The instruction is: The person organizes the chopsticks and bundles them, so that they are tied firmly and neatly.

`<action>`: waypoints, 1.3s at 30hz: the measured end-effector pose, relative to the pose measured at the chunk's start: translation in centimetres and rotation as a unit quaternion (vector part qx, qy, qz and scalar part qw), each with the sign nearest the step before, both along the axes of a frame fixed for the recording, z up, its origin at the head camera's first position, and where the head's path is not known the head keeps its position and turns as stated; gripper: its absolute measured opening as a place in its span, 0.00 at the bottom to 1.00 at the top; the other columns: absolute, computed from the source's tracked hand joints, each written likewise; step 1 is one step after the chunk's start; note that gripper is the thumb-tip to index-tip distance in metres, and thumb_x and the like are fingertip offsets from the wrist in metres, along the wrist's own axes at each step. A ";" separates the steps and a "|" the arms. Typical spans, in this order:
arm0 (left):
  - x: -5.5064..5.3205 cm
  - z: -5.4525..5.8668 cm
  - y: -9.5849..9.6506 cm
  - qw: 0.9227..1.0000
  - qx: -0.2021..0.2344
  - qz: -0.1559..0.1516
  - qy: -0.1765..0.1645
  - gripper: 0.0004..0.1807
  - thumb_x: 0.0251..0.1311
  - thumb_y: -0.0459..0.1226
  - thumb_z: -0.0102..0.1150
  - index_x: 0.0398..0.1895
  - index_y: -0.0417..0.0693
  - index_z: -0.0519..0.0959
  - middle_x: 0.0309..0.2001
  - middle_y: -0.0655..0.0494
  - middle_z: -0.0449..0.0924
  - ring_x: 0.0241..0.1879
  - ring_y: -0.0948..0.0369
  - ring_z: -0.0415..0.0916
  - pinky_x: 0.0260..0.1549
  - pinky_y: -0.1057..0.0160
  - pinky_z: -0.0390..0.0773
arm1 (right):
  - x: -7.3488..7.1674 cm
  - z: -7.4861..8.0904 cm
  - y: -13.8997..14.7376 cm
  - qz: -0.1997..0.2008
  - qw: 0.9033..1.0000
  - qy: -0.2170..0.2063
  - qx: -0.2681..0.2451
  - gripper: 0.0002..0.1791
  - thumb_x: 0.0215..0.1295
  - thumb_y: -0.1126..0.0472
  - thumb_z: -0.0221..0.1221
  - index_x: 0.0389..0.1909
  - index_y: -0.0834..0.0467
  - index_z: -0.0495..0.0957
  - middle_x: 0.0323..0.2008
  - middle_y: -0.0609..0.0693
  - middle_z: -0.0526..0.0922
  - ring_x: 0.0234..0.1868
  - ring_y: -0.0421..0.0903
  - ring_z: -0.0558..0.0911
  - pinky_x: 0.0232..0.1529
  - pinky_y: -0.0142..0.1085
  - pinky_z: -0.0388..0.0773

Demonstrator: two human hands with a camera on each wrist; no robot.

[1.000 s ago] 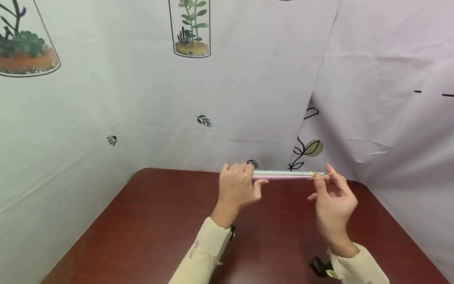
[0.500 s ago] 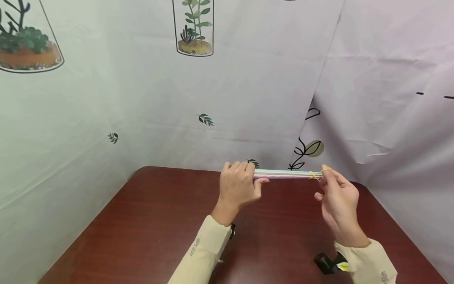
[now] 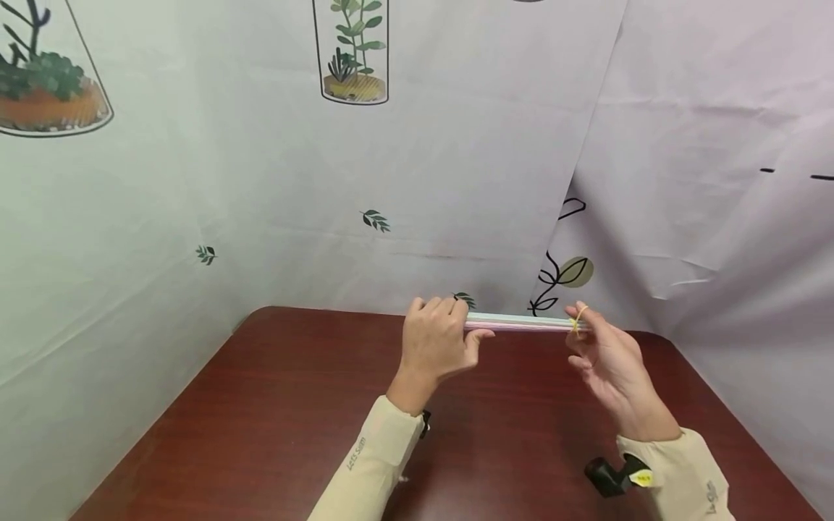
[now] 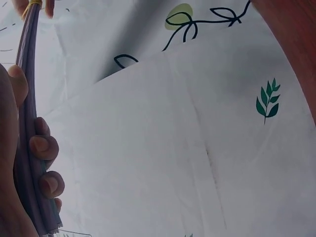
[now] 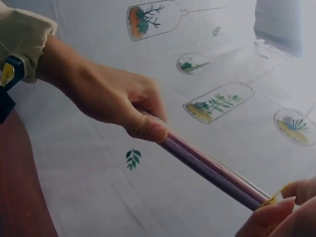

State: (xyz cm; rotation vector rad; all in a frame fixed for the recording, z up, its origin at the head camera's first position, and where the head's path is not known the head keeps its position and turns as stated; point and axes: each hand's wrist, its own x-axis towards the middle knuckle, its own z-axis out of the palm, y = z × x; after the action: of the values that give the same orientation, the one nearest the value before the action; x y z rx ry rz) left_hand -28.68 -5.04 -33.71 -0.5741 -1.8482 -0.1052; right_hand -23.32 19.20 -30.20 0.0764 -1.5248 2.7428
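Two grips [image 3: 435, 339] [image 3: 615, 362], one pastel bundle [image 3: 517, 322], one yellow band [image 3: 576, 325]

Two hands [image 3: 435, 339] [image 3: 615, 362], two sleeves [image 3: 371, 456] [image 3: 680, 470], one table [image 3: 293, 405], one yellow band [image 3: 575, 325] and one bundle [image 3: 517, 322], perhaps several rods [image 5: 216, 171]

Reddish-brown table [image 3: 280, 391], rounded far corners, faint streaky grain, soft sheen on top

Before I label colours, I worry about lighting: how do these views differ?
Head view: brightest overall, long slender pastel bundle pale green and pink; left wrist: dim, bundle dull purple; right wrist: also dim, but white printed fabric backdrop washes out at upper right.
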 end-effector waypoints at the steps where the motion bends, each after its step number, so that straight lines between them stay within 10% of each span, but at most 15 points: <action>1: 0.1 0.0 0.1 1.000 0.000 -0.001 0.001 0.31 0.66 0.63 0.36 0.16 0.51 0.67 0.15 0.60 0.63 0.15 0.60 0.64 0.21 0.61 0.61 | 0.0 0.0 0.0 0.007 1.000 -0.004 0.015 0.10 0.71 0.57 0.57 0.33 0.56 0.84 0.23 0.42 0.72 0.22 0.36 0.69 0.14 0.25 0.58; 11: 0.8 0.6 0.7 1.000 0.000 -0.026 0.010 0.31 0.65 0.63 0.38 0.16 0.51 0.68 0.15 0.60 0.67 0.16 0.60 0.66 0.21 0.62 0.63 | -0.4 0.5 2.3 0.087 0.973 0.027 0.212 0.21 0.71 0.64 0.43 0.33 0.47 0.84 0.33 0.40 0.83 0.33 0.36 0.79 0.21 0.29 0.65; 22: 0.8 0.3 0.3 1.000 -0.003 -0.020 -0.011 0.28 0.63 0.62 0.43 0.16 0.52 0.69 0.16 0.61 0.68 0.16 0.61 0.66 0.21 0.62 0.63 | -0.9 0.3 4.1 0.098 0.962 0.121 0.226 0.16 0.76 0.63 0.47 0.40 0.53 0.85 0.38 0.42 0.83 0.32 0.38 0.79 0.25 0.32 0.71; 29: 0.7 0.5 0.0 1.000 -0.002 -0.015 -0.013 0.27 0.60 0.62 0.47 0.18 0.51 0.71 0.16 0.61 0.68 0.16 0.60 0.66 0.22 0.61 0.64 | -0.7 0.2 5.4 0.009 0.864 0.294 0.409 0.15 0.56 0.77 0.64 0.45 0.68 0.82 0.43 0.47 0.85 0.34 0.41 0.85 0.35 0.31 0.80; 36: 0.7 0.6 0.0 1.000 -0.005 -0.008 -0.027 0.27 0.58 0.62 0.51 0.17 0.51 0.69 0.16 0.61 0.65 0.16 0.61 0.65 0.23 0.61 0.63 | -1.4 0.0 5.2 -0.036 0.824 0.365 0.432 0.16 0.46 0.82 0.68 0.39 0.69 0.85 0.39 0.50 0.87 0.40 0.38 0.85 0.33 0.27 0.80; 39: 0.8 0.5 0.2 1.000 -0.007 -0.001 -0.025 0.26 0.57 0.61 0.51 0.16 0.51 0.68 0.15 0.61 0.65 0.16 0.61 0.64 0.22 0.61 0.62 | -1.5 -0.1 4.6 -0.080 0.793 0.385 0.466 0.17 0.42 0.80 0.72 0.36 0.66 0.87 0.34 0.48 0.88 0.35 0.36 0.84 0.30 0.25 0.78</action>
State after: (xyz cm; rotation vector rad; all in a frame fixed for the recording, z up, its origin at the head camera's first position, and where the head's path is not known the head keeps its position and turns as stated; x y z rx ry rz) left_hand -27.89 -4.87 -33.23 -0.5877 -1.8977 -0.1076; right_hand -24.78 23.84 -30.27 0.8653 -2.1661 1.2456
